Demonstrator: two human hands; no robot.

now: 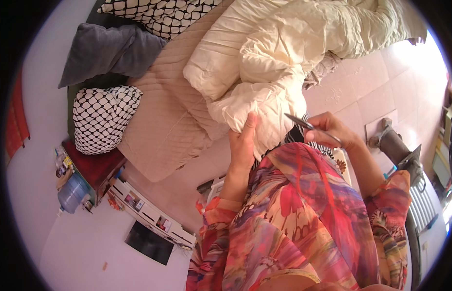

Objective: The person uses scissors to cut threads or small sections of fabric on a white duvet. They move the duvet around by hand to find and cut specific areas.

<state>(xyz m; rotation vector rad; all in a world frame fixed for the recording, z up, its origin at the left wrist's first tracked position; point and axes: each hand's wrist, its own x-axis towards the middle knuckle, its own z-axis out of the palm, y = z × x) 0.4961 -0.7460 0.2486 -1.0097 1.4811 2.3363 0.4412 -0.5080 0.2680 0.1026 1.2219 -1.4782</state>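
Note:
A cream-coloured quilt (262, 98) spills from the bed down to the lap, its near end bunched. My left hand (243, 140) grips this end, thumb on top and fingers hidden beneath the fabric. In my right hand (329, 129) is what looks like a pair of scissors (298, 120), its dark pointed tip facing up and left. The tip is close to the right side of the quilt's near end, apparently apart from it. Part of the handle is covered by my fingers.
A bed with a beige quilted cover (156, 120) holds a grey pillow (109, 51) and a black-and-white patterned pillow (104, 120). At the right stands a metal stove (395, 145) on the tiled floor (371, 83). A white low cabinet (149, 212) and a blue water bottle (73, 192) are at lower left.

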